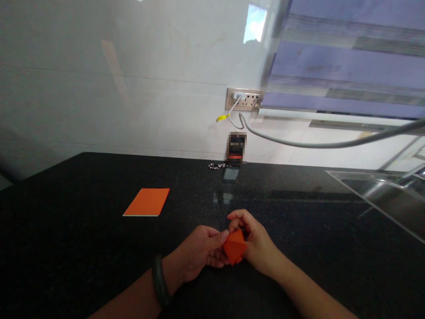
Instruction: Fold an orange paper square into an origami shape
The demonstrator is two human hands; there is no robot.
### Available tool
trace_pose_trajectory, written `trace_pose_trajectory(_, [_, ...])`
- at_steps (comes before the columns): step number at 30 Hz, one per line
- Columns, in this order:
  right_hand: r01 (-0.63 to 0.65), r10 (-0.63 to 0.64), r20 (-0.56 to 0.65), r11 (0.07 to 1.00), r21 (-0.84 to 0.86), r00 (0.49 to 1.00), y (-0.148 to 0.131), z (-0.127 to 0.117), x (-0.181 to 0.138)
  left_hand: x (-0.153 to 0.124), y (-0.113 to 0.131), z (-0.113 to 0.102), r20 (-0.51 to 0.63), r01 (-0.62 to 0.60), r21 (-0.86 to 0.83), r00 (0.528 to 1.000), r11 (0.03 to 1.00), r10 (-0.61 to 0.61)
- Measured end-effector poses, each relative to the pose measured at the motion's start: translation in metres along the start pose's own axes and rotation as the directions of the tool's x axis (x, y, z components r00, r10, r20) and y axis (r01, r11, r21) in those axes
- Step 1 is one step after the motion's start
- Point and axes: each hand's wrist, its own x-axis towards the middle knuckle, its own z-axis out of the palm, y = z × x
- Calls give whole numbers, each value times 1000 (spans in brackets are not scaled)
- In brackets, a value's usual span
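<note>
Both my hands meet just above the black countertop (pixel 83 248) near its front middle. Between them is a small folded orange paper piece (pixel 234 251), creased into a pointed, diamond-like shape. My left hand (pixel 201 254) pinches its left edge with thumb and fingers; a dark bangle (pixel 160 283) circles that wrist. My right hand (pixel 254 241) grips the paper's right side, fingers curled over its top. A flat stack of orange paper sheets (pixel 147 202) lies on the counter to the far left of my hands.
A steel sink (pixel 392 199) is set into the counter at the right. On the white wall, a socket plate (pixel 244 99) holds a white plug and cable. Below it a small dark object (pixel 236 148) stands beside a beaded string (pixel 217 166). A grey hose (pixel 315 144) curves rightward.
</note>
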Motion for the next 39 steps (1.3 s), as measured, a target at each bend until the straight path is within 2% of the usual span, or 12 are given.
trace_pose_trajectory(7, [-166, 180, -64, 969, 180, 982, -7, 2, 8, 4, -1, -2, -132, -83, -29, 988, 996, 78])
trace_pose_trajectory(11, [-213, 261, -163, 941, 264, 951, -11, 0, 8, 7, -1, -5, -236, -168, -40, 960, 985, 154])
trace_pose_trajectory(13, [-216, 280, -176, 925, 314, 944, -11, -1, 7, 8, 0, -5, -276, -221, -28, 939, 975, 205])
trace_pose_trajectory(15, [-225, 275, -143, 929, 295, 951, -10, 0, 6, 9, 0, -6, -313, -264, -12, 917, 964, 247])
trace_pose_trajectory(18, [-260, 276, -78, 950, 173, 958, -9, 2, 4, 8, 1, -5, -347, -289, 13, 897, 957, 275])
trace_pose_trajectory(22, [-248, 261, -93, 961, 124, 961, -9, 4, 5, 6, 1, -2, -359, -278, 105, 885, 955, 297])
trace_pose_trajectory(26, [-188, 207, -125, 970, 152, 970, -12, 3, 5, 6, 0, -1, -309, -278, 198, 892, 940, 329])
trace_pose_trajectory(33, [-142, 156, -126, 984, 112, 980, -10, 4, 4, 5, 1, 2, -274, -251, 239, 909, 938, 313])
trace_pose_trajectory(39, [-178, 193, -138, 977, 114, 972, -13, 4, 5, 6, -1, 3, -213, -255, 271, 924, 928, 316])
